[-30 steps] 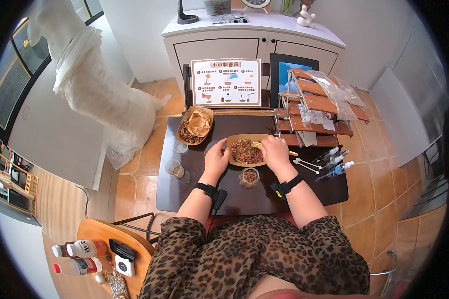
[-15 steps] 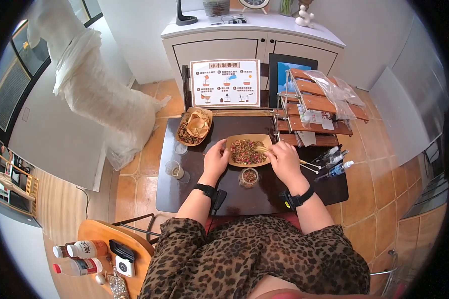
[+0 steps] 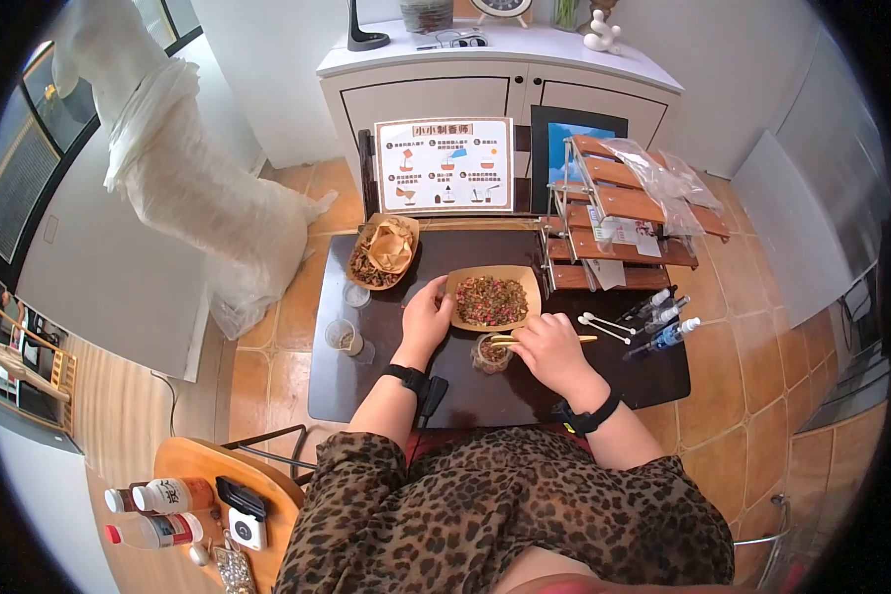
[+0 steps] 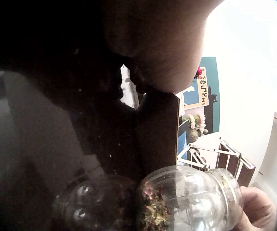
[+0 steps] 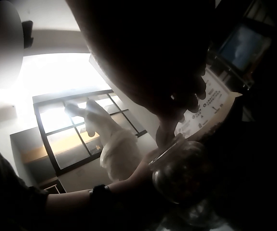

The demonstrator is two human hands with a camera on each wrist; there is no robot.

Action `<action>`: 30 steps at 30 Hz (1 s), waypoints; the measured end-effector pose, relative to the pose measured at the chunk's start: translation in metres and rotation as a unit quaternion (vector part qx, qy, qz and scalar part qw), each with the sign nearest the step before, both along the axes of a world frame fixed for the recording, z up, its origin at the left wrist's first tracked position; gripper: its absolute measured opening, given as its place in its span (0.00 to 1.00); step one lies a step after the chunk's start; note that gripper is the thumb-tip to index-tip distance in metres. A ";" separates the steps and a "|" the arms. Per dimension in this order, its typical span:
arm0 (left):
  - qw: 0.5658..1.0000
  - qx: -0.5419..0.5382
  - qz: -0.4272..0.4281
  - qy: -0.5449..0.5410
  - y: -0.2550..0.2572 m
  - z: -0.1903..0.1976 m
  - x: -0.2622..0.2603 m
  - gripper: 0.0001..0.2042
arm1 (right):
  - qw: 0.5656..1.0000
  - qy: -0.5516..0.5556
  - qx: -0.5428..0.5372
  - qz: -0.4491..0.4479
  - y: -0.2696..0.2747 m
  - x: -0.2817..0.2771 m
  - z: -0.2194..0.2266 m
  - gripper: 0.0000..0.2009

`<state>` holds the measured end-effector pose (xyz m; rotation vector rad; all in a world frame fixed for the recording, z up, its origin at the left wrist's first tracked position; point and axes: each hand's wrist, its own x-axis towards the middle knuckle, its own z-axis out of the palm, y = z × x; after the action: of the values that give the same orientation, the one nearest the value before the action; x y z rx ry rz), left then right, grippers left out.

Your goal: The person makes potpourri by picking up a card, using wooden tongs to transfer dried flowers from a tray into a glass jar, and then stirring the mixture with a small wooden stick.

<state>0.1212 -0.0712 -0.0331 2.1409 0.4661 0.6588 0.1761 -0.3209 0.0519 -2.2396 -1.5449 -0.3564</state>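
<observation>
Holding tongs [image 3: 588,339] at the jar's [image 3: 491,357] mouth, just below the centre of the frame.
Right hand [image 3: 554,353] pinches the tongs; left hand [image 3: 427,319] touches the tray's [image 3: 527,280] left end, fingers relaxed. Best keep the tips over the opening, clear of the rim. The jar looks upright, clear, with dried bits low inside.

White 2-door cabinet [image 3: 426,97], orange floor tiles [image 3: 723,376], pale walls [image 3: 267,69], black-framed window [image 5: 66,130].
</observation>
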 end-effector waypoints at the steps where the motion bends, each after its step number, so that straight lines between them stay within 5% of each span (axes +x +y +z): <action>1: 1.000 0.001 0.000 0.001 0.000 0.001 0.000 0.18 | 1.000 -0.001 0.004 -0.003 0.001 -0.001 0.002 0.08; 11: 1.000 0.002 0.002 0.004 0.002 -0.003 0.001 0.18 | 1.000 -0.003 -0.003 -0.011 0.001 0.002 0.005 0.08; 17: 1.000 -0.004 0.003 0.001 0.000 -0.001 0.000 0.17 | 0.996 -0.003 0.044 -0.081 0.005 0.023 -0.001 0.08; 30: 1.000 -0.015 -0.001 -0.010 0.000 0.000 0.000 0.17 | 0.976 -0.008 -0.032 -0.214 0.044 0.067 -0.043 0.07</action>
<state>0.1212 -0.0714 -0.0335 2.1042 0.4598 0.6665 0.2429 -0.2766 0.0086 -2.6208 -1.0805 -0.4482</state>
